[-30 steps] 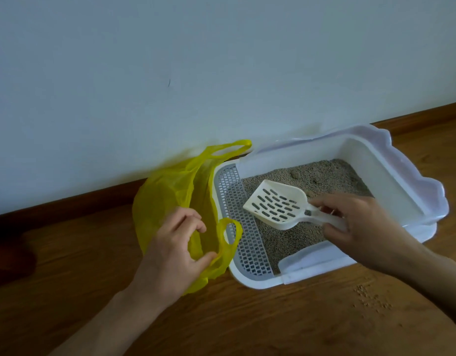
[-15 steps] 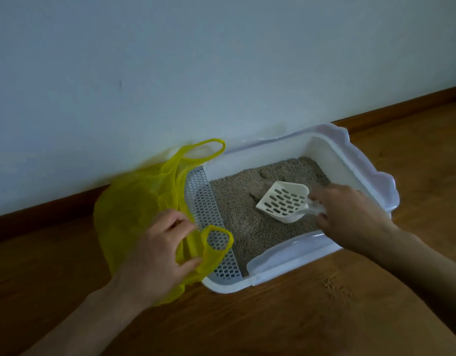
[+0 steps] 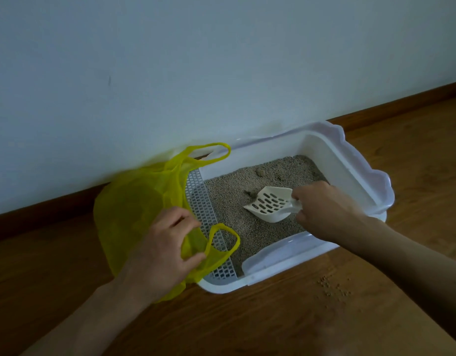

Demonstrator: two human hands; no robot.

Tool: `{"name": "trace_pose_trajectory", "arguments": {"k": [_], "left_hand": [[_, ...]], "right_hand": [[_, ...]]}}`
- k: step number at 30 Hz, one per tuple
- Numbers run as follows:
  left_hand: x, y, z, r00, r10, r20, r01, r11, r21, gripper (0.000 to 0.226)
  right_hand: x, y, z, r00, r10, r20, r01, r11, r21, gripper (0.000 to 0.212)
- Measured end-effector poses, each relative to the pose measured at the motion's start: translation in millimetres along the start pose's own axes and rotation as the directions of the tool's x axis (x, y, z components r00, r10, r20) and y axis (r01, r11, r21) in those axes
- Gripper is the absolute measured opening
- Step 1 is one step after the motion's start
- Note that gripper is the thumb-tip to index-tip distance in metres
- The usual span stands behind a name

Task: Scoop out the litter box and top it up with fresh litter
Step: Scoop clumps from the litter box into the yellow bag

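Now the white litter box (image 3: pixel 350 160) stands on the wooden floor (image 3: pixel 273 325) against the wall and holds grey litter (image 3: pixel 232 201) with a few clumps (image 3: pixel 259 172). Beside it lies a yellow plastic bag (image 3: pixel 134 214). One handle of the bag is pinched by the left hand (image 3: pixel 162 255). The right hand (image 3: pixel 324 209) grips the white slotted scoop (image 3: pixel 269 204), tilted with its front edge on the litter. Some grains (image 3: pixel 332 289) lie on the floor.

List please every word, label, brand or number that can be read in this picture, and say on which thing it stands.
None: no readable text shows anywhere.
Yellow plastic bag: plain, no print seen.
White litter box: no label or brand visible.
White slotted scoop: no marking visible.
Wall: only a small dark mark, not a letter.
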State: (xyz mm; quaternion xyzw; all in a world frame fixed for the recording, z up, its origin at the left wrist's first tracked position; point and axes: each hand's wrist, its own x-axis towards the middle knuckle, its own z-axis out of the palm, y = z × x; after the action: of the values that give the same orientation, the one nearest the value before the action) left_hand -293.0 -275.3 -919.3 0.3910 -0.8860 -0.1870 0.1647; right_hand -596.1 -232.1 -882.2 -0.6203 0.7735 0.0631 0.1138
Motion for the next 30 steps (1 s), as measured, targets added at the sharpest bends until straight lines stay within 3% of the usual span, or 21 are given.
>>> {"name": "trace_pose_trajectory", "arguments": {"k": [16,24,30], "left_hand": [[-3,-8,-4,0.998,-0.026,-0.063,0.024,0.999,-0.031,0.051],[-6,-10,-11,0.996,-0.039,-0.08,0.038,0.999,-0.016,0.052],[-2,-4,-15,0.995,-0.032,-0.093,0.033,0.999,0.008,0.051]], "right_hand": [[16,-4,27,0.987,-0.032,-0.155,0.057,0.985,0.162,0.007],[-11,16,15,0.951,-0.062,-0.302,0.132,0.967,0.22,0.028],[-20,21,10,0.939,-0.091,-0.331,0.191,0.939,0.286,0.031]]}}
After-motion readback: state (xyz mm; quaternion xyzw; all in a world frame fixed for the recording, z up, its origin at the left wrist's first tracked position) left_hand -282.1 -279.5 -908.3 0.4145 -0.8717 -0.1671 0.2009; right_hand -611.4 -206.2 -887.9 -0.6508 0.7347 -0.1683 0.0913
